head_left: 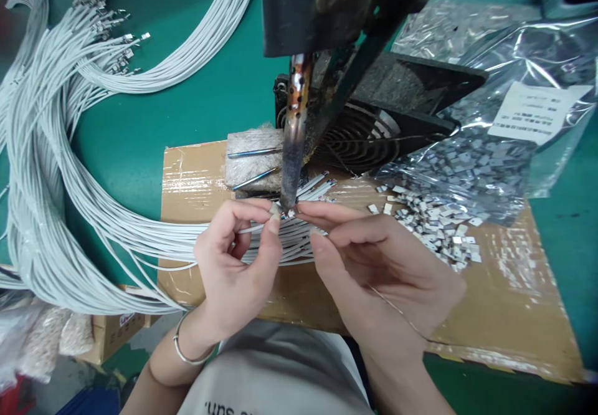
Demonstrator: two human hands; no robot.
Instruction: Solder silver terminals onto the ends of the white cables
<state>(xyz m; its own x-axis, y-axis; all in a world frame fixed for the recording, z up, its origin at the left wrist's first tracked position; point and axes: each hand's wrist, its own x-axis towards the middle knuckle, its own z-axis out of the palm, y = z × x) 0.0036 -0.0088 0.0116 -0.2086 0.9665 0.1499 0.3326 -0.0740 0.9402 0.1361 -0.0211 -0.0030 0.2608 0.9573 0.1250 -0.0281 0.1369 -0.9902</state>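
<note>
A soldering iron (295,109) is fixed with its tip pointing down between my fingertips. My left hand (238,271) is closed in a pinch on the end of a white cable (251,229), right beside the iron's tip. On the other side, my right hand (378,265) has its fingers curled around a thin solder wire (396,310), which trails out below the palm. Its index fingertip is close to the tip; the wire's front end is too small to make out. Several white cables (182,234) run beneath both hands, their ends lying behind the iron.
Small white connectors (439,222) are heaped on the cardboard (504,315), spilling from a clear plastic bag (495,166). A black fan (364,134) stands behind the iron, beside a wrapped block (255,159). Large white cable bundles (42,172) cover the left side of the green table (140,122).
</note>
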